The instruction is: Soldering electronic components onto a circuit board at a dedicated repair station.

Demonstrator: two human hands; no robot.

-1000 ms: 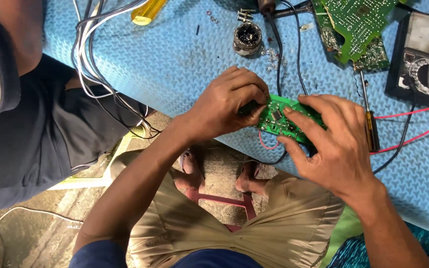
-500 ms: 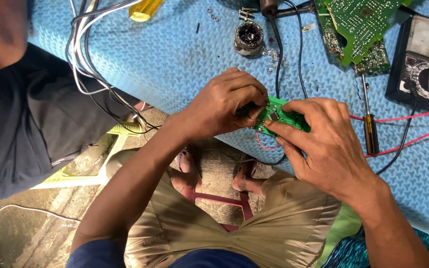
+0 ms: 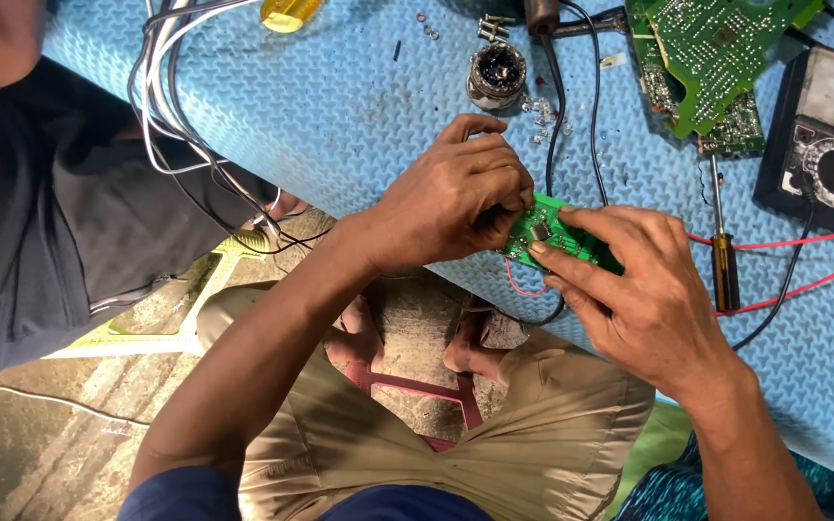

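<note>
Board [image 3: 560, 236] lengthwise left-right, chips up

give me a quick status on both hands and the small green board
Left hand and right hand both pinching small green circuit board over the blue mat. Screwdriver and red leads lie beside it.

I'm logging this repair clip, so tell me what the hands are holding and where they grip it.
Both hands hold a small green circuit board: the left hand pinches its left end, the right hand grips its right side with fingers lying across the top.
</note>
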